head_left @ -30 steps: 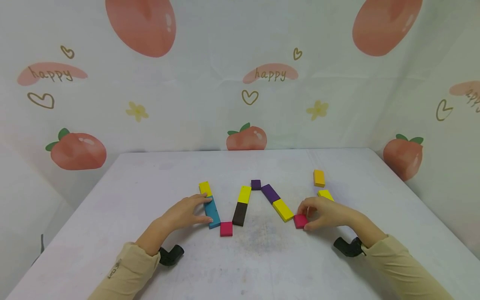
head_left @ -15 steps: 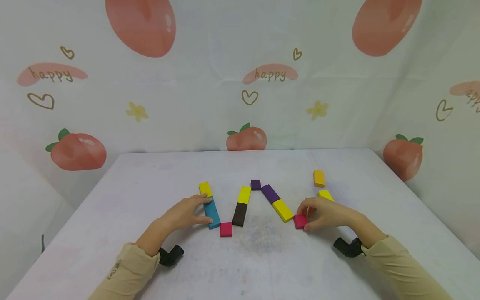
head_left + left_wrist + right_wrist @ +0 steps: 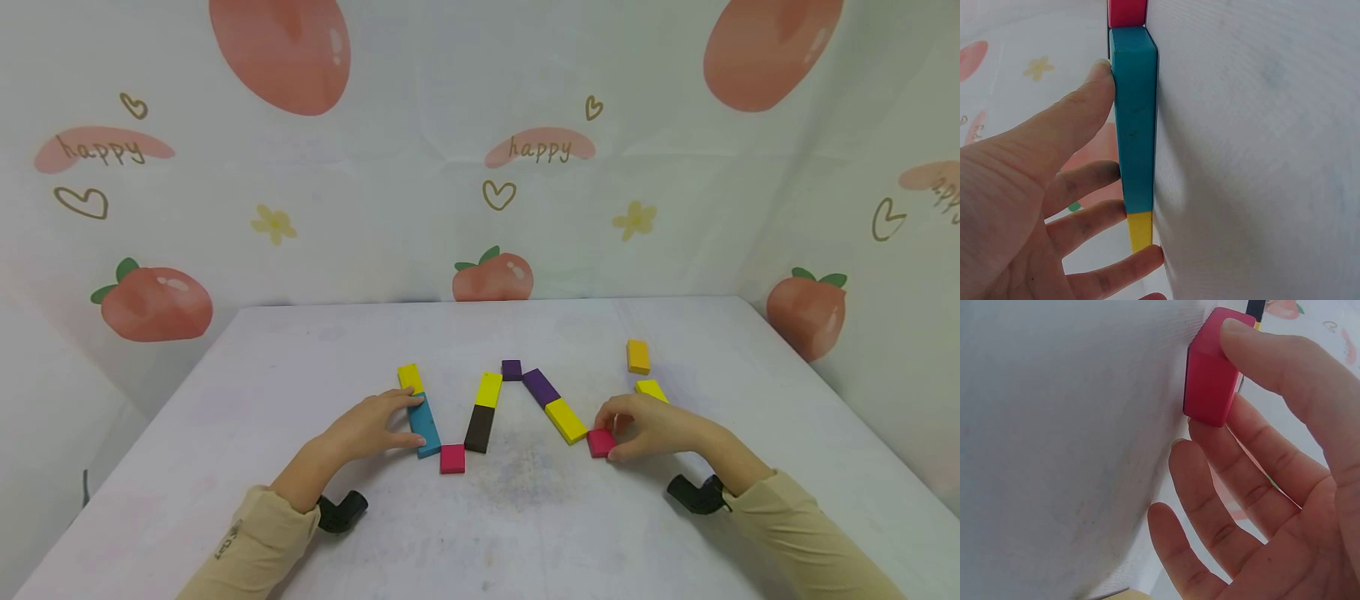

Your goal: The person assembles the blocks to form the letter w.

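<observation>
Pink block (image 3: 601, 442) sits at the zigzag's lower right, pinched by the right hand (image 3: 648, 427) from three o'clock; left hand (image 3: 369, 427), fingers relaxed, rests against the teal bar (image 3: 425, 425), which runs twelve-to-six.

White table (image 3: 525, 533) (peach-print backdrop (image 3: 420, 167) behind)

The person wears a long-sleeved top in a pale tan cloth, and both sleeves end at the wrists, leaving the left hand (image 3: 371, 427) and the right hand (image 3: 651, 427) bare. The left sleeve (image 3: 251, 542) carries a small dark marking near its cuff, too small to read. A black, elbow-shaped camera mount (image 3: 339, 510) sits under the left wrist, and a like black mount (image 3: 696, 493) under the right wrist by the right sleeve (image 3: 806, 537).
</observation>
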Demonstrator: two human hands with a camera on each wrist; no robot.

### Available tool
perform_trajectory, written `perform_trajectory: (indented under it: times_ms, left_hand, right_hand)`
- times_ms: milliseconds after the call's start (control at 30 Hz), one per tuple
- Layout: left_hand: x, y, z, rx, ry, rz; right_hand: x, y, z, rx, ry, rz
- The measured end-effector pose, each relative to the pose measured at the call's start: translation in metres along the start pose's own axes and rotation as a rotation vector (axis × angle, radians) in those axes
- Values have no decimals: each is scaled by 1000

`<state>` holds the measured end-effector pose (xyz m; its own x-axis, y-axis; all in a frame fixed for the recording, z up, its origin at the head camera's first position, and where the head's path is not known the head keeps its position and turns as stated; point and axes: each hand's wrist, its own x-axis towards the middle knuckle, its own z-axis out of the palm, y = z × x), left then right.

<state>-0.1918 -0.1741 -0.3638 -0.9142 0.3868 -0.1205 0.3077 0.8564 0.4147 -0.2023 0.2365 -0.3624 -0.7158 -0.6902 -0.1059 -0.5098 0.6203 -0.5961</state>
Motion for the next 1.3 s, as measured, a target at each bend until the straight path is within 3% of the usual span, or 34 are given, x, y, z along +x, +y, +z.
perform_trajectory:
  times_ms: [467,700,967,1100,1300]
  left_hand:
    - [-1,1,-1,-2,-4,-5]
    - [-1,1,-1,1,-5,-4]
    - [-1,2,-2,0,-4,-9]
    - [-1,2,-2,2,-3,-9]
    - [-1,1,-1,-6,-7,-10]
  right_hand:
    - [-1,-1,-4,-19,-8,18]
    - [-9,1,-19,-59,67,95]
    - [-26,22,-34,-93,185,186]
    - [-33,33,-36,-65,175,248]
    - [-39,41,-34,-41,128,228]
